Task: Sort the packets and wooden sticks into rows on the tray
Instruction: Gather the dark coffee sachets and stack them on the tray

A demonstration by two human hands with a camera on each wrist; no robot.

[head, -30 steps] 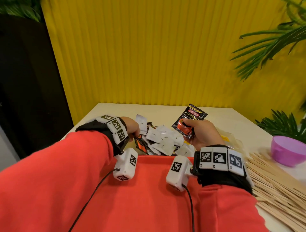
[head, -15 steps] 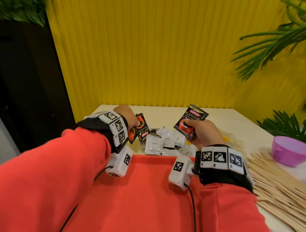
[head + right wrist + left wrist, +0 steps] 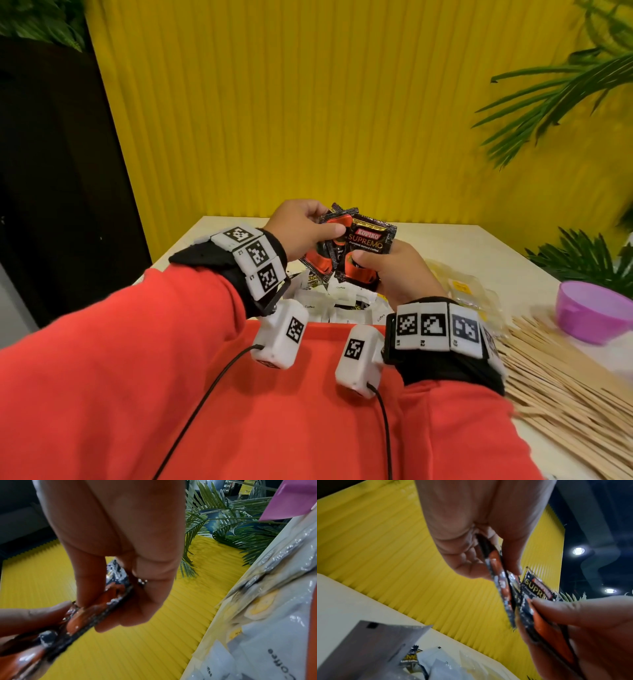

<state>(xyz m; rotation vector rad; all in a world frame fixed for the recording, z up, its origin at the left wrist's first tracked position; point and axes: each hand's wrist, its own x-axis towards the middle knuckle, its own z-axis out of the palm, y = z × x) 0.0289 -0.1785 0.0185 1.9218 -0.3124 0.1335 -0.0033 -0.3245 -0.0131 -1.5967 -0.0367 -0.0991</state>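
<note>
Black-and-orange coffee packets (image 3: 356, 246), white sachets (image 3: 342, 301), red tray (image 3: 308, 411), purple bowl (image 3: 596, 311), ribbed yellow wall (image 3: 308, 102).

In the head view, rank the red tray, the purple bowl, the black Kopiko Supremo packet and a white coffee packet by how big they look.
1. red tray, partly hidden by the arms
2. purple bowl, cut off at the frame edge
3. black Kopiko Supremo packet, held up nearer the camera, so flattered
4. white coffee packet, partly covered
</note>
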